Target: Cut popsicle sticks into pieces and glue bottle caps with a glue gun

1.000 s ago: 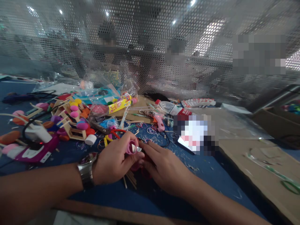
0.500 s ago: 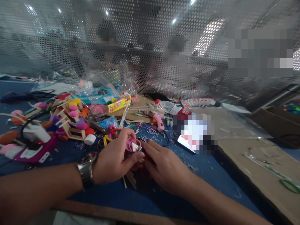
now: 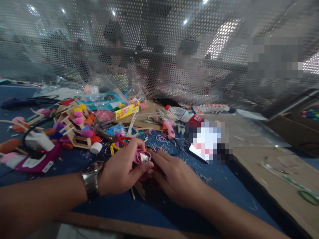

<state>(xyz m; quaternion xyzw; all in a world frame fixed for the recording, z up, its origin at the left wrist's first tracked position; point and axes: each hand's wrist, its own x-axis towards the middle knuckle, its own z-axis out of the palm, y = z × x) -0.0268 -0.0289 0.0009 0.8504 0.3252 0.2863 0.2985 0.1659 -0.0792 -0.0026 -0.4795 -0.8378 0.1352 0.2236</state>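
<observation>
My left hand (image 3: 122,167), with a metal watch (image 3: 91,179) at its wrist, is closed round a small pink ring-shaped item (image 3: 139,156) with a shiny, pale piece inside. The thumb presses at its near side. My right hand (image 3: 175,176) meets it from the right, fingers curled against dark red material that is mostly hidden between the hands. Thin wooden sticks (image 3: 139,191) lie on the blue table (image 3: 119,210) just below. Pliers with red and yellow handles (image 3: 122,142) rest beyond my left hand.
Wooden frames (image 3: 81,141) and coloured round pieces crowd the left, beside a purple power strip (image 3: 41,161). Farther back lie a pink glue gun (image 3: 169,129) and a plastic bottle (image 3: 175,113). A lit phone (image 3: 203,142) and cardboard (image 3: 274,169) are at right; perforated metal mesh (image 3: 154,49) stands behind.
The pink item has tilted slightly between my fingers. Both hands stay in nearly the same place.
</observation>
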